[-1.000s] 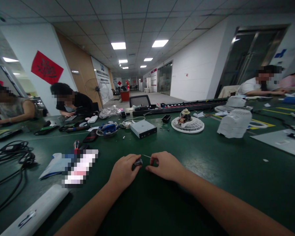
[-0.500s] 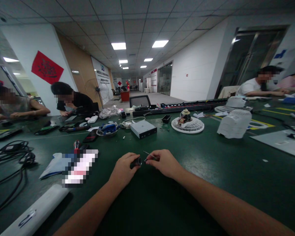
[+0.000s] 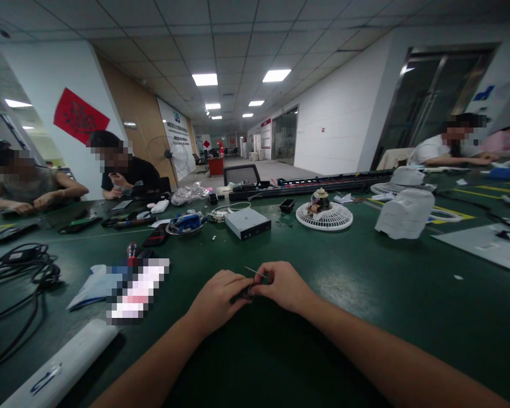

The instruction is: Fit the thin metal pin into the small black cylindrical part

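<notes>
"While both hands meet over the bench, what is each one doing?"

"The left hand (image 3: 219,300) is curled closed around a small dark part (image 3: 249,293), with its fingers hiding most of it. The right hand (image 3: 283,286) is pinched narrow, and a thin metal pin (image 3: 255,272) runs into its fingertips (image 3: 266,277). The 2 hands touch."

"Where exactly is that small part?"

"It sits between the 2 hands, close over the green workbench (image 3: 408,294). I can't tell whether it touches the surface."

"What's lying around them?"

"Straight ahead are a silver optical drive (image 3: 247,224) and a white fan base (image 3: 324,217) with a motor on it. A metal bowl of blue parts (image 3: 186,224) lies left of the drive, and a black cable bundle (image 3: 17,272) lies further left. A co-worker in black (image 3: 130,175) sits across the bench on the left, and a co-worker in white (image 3: 429,153) sits far right."
</notes>
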Tool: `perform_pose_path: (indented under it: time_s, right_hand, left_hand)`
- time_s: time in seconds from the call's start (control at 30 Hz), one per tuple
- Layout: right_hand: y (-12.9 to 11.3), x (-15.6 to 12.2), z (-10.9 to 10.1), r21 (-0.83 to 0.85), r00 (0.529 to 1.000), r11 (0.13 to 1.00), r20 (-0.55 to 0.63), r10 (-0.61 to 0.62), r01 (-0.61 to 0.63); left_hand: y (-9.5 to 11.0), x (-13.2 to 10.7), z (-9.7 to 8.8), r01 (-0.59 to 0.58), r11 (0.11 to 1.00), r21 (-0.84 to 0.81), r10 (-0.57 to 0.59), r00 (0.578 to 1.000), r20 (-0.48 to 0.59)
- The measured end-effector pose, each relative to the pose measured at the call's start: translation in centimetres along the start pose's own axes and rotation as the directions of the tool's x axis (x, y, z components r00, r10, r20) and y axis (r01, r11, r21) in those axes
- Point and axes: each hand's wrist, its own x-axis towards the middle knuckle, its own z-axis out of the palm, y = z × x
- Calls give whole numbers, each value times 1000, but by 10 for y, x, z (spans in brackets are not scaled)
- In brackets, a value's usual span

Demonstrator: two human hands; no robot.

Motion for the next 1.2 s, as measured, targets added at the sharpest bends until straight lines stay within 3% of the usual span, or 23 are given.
perform_pose_path:
  time_s: [0.1, 0.2, 0.3, 0.4, 0.5, 0.67, 0.83, 1.0, 1.1, 1.2]
  right_hand:
    - [7, 3, 7, 306, 984, 942, 150, 99, -141]
    - [7, 4, 9, 432, 973, 878, 186, 139, -208]
    - [2, 1, 6, 323, 982, 932, 141, 123, -163]
    - [-6, -4, 3, 83, 999, 996, 31, -44, 41]
    - [-11, -7, 3, 71, 993, 991, 19, -114, 112]
    - [-10, -3, 1, 54, 989, 989, -73, -132, 136]
    - [-4, 0, -12, -217, 978, 960, -65, -196, 178]
    - [-3, 0, -15, -336, 963, 905, 16, -270, 260]
    - [-5, -1, -15, -431, 965, 868, 25, -260, 245]
    - [-5, -2, -16, -408, 964, 874, 91, -249, 264]
  left_hand:
    - [-1, -2, 1, -16, 1000, 22, 16, 1000, -16]
    - [0, -3, 2, -21, 998, 61, 22, 999, -25]
    - [1, -4, 1, -26, 997, 71, 28, 999, -31]
    - [2, -3, -1, -10, 1000, 4, 10, 999, -40]
    - [4, -1, -1, 82, 991, -109, -94, 990, -108]
    - [2, 3, 2, 336, 922, -192, -370, 910, -185]
    - [-6, 2, -1, 419, 891, -174, -450, 864, -226]
    - [-6, 0, -1, 377, 910, -171, -403, 903, -152]
    - [-6, -1, 1, 345, 927, -146, -364, 923, -128]
    - [-5, -1, 1, 308, 942, -135, -325, 937, -128]
